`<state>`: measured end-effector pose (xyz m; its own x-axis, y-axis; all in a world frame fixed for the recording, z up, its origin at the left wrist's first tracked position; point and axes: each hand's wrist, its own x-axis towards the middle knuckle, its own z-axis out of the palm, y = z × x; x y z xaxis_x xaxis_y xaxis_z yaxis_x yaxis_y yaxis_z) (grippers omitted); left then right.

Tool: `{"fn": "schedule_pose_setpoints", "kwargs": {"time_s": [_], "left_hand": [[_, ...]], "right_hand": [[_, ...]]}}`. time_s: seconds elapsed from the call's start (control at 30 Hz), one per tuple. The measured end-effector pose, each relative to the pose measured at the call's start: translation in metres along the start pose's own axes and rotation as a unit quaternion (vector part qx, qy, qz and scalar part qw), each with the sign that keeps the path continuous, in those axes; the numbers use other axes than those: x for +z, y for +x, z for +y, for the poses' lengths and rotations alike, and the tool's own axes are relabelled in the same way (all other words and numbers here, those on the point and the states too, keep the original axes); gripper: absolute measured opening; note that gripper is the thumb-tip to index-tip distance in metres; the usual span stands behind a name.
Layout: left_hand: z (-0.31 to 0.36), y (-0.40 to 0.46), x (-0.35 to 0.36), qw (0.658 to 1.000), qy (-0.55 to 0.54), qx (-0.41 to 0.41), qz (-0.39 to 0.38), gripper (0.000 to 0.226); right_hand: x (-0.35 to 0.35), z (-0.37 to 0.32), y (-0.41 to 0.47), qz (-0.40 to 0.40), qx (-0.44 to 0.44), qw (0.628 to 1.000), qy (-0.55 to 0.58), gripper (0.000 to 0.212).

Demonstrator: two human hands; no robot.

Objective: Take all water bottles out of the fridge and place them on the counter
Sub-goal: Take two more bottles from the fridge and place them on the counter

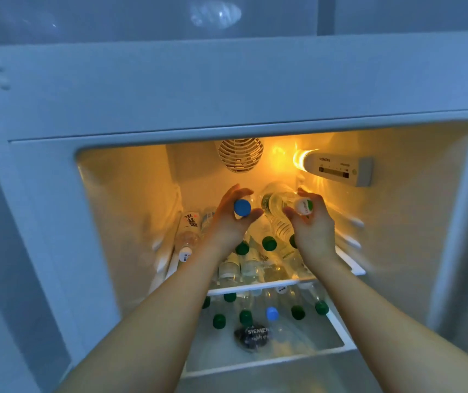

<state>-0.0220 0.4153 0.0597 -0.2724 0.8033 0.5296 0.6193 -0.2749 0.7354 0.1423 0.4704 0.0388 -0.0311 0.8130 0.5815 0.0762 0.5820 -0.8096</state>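
— What lies at the far left of the fridge (414, 222)?
— A white-capped bottle (188, 236) lies on the upper shelf (258, 287) by the left wall.
— And the hands?
— The left hand (231, 219) curls round a blue-capped bottle (242, 207), cap toward the camera. Just right of it, the right hand (310, 222) grips a white-capped, green-labelled bottle (281, 204) by its neck.
— What about the other bottles?
— Green-capped bottles (269, 243) are heaped on that shelf under both hands; more stand on the lower shelf (337, 333), nearer the camera, one with a pale blue cap (271, 313).
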Motion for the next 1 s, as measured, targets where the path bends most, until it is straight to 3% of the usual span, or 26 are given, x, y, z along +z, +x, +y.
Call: {"fn": "schedule_pose_setpoints", "kwargs": {"time_s": [0.23,0.43,0.57,0.73,1.0], "left_hand": [[0.058,-0.027,-0.015,0.989,-0.100,-0.019,0.105,0.016],[0.112,-0.059,-0.028,0.964,-0.155,-0.011,0.216,0.019],[0.128,-0.089,-0.034,0.969,-0.130,-0.035,0.209,0.007],[0.137,-0.122,-0.036,0.976,-0.091,-0.044,0.195,0.012],[0.129,-0.175,-0.051,0.965,-0.064,-0.079,0.242,0.015]], "right_hand": [[-0.026,-0.061,-0.017,0.059,0.008,0.985,0.165,0.032],[-0.063,-0.099,-0.035,0.070,-0.048,0.992,0.088,0.019],[-0.074,-0.108,-0.058,0.024,-0.014,0.996,0.082,0.016],[-0.078,-0.117,-0.083,-0.017,-0.012,0.998,0.058,0.011],[-0.082,-0.118,-0.117,-0.057,-0.017,0.996,0.061,0.008]]}}
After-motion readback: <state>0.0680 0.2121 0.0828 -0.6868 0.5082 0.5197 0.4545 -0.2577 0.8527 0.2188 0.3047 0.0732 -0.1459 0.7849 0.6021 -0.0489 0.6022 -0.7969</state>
